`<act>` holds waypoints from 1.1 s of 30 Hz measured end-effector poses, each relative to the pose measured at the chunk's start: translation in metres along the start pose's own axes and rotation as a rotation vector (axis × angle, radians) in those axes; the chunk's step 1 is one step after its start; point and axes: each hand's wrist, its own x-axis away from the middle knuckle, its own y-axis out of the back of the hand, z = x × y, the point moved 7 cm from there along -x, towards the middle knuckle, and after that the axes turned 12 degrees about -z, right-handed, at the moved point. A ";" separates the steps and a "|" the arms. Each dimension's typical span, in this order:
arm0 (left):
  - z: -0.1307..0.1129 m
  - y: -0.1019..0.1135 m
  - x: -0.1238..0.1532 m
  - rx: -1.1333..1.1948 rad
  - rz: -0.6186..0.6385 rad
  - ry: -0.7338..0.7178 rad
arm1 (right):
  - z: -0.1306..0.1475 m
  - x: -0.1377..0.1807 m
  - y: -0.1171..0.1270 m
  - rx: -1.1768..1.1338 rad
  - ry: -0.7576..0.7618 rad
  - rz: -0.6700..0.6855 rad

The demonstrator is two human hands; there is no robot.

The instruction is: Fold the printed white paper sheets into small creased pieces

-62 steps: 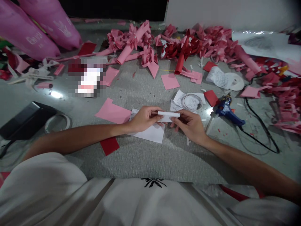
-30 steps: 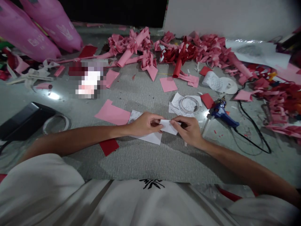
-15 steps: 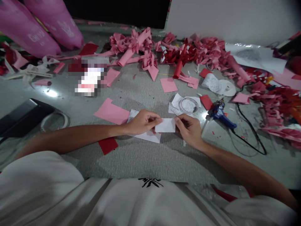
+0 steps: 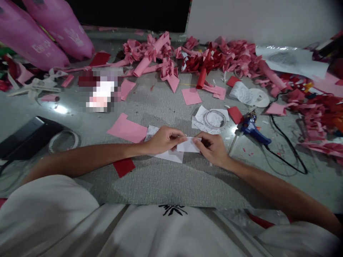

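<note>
Between both hands is a small white piece of paper (image 4: pixel 187 145), held just above the table. My left hand (image 4: pixel 164 140) is closed on its left end, thumb along the top edge. My right hand (image 4: pixel 213 147) pinches its right end, with the thumb lying on the paper's face near the top edge. Fingers behind the paper are mostly hidden. A larger white sheet (image 4: pixel 174 156), partly printed at its upper left, lies under my left hand. Touching that sheet is a pink paper piece (image 4: pixel 127 128), and a dark red piece (image 4: pixel 124 167) lies below my left forearm.
A blue glue gun (image 4: pixel 253 130) with a black cord lies to the right. Beyond the hands, a tape roll (image 4: pixel 215 119) rests on paper scraps. Pink and red paper flowers (image 4: pixel 209 64) line the back. Pink bottles (image 4: pixel 34 39) and a black box (image 4: pixel 29 137) are at left.
My right hand has moved slightly left, and its thumb has slid from the paper's right edge onto its face. The left hand keeps its grip. The view has shifted slightly.
</note>
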 end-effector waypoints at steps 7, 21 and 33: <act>-0.001 -0.003 0.002 -0.036 0.072 -0.011 | 0.013 -0.002 -0.009 0.007 0.026 0.014; 0.000 0.009 0.001 -0.026 -0.064 -0.036 | -0.013 -0.007 -0.002 -0.225 -0.204 -0.098; -0.003 0.002 0.000 -0.060 0.001 -0.089 | -0.004 -0.003 0.003 -0.106 -0.042 -0.123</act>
